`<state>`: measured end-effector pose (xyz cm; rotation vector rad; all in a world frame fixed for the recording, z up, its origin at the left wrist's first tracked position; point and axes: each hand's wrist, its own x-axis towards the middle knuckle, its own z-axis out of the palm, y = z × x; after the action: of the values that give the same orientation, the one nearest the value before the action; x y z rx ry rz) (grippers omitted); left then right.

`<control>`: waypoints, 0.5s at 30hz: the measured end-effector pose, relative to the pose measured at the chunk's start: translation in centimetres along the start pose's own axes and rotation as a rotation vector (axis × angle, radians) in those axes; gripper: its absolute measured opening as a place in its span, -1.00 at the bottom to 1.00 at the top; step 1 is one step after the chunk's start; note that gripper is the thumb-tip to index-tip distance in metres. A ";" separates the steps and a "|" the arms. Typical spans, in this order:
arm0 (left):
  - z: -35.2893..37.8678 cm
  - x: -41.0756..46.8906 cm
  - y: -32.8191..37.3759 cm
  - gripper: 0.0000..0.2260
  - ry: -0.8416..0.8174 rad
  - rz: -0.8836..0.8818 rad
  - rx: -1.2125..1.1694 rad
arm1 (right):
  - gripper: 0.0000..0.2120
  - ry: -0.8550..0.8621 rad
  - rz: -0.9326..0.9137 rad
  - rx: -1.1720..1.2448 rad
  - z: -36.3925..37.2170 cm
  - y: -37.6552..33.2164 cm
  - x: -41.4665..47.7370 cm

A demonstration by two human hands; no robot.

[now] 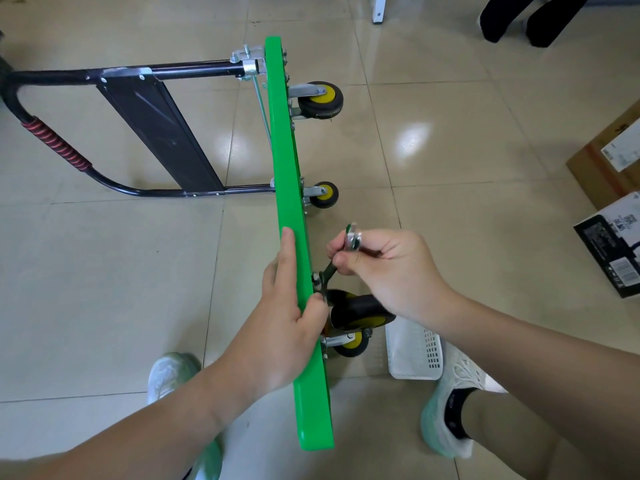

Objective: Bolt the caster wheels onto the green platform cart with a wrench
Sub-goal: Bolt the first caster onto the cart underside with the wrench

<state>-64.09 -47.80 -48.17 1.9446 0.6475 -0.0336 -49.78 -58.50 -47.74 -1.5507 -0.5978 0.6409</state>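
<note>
The cart [287,188] stands on its long edge on the tiled floor [450,168], a thin glossy green slab running away from the person. The left hand [284,323] grasps its upper edge. One finger [288,251] lies straight along the top and the thumb [317,303] hooks over onto the wheel side. The other fingers drop down the far face and are mostly out of sight.

The black handle [194,68] sticks out to the left of that hand, with a red ribbed grip at its bend. Its far corner is cut off by the frame.

To the right of the thumb, four wheels hang off the underside, black with yellow hubs. Two [320,100] [325,194] sit beyond the fingers. A third [360,308] is just beside the thumb and partly covered by the right wrist. The fourth [353,342] is below it, half hidden.

The right hand [388,271] is clenched around a wrench [329,271]. Its fingers are curled tight over the shaft, and a silvery end pokes out above the knuckles. The dark lower end reaches down to a bolt [316,280] on the underside, just above the left thumb. Whether the wrench head is seated on the bolt I cannot tell.

A white basket [415,351] sits under the right forearm, and boxes [609,154] lie well off to the right.
</note>
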 end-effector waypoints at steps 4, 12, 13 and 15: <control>-0.3 -0.1 -0.1 -0.20 -0.023 -0.012 -0.002 | -0.82 0.017 0.020 0.059 -1.8 -1.8 2.8; -0.4 -0.3 0.0 -0.20 -0.052 -0.019 0.006 | -0.90 -0.029 0.229 0.013 -0.6 -0.2 7.3; -0.5 -0.2 -0.1 -0.19 -0.052 -0.018 0.010 | -0.90 -0.042 0.240 0.005 -0.4 -0.1 7.7; -0.5 -0.2 0.0 -0.19 -0.053 -0.019 0.011 | -0.90 -0.067 0.266 -0.020 -0.1 0.1 8.3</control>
<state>-64.44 -47.43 -47.89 1.9418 0.6318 -0.0997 -43.80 -52.70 -48.30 -1.6473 -0.4521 0.8934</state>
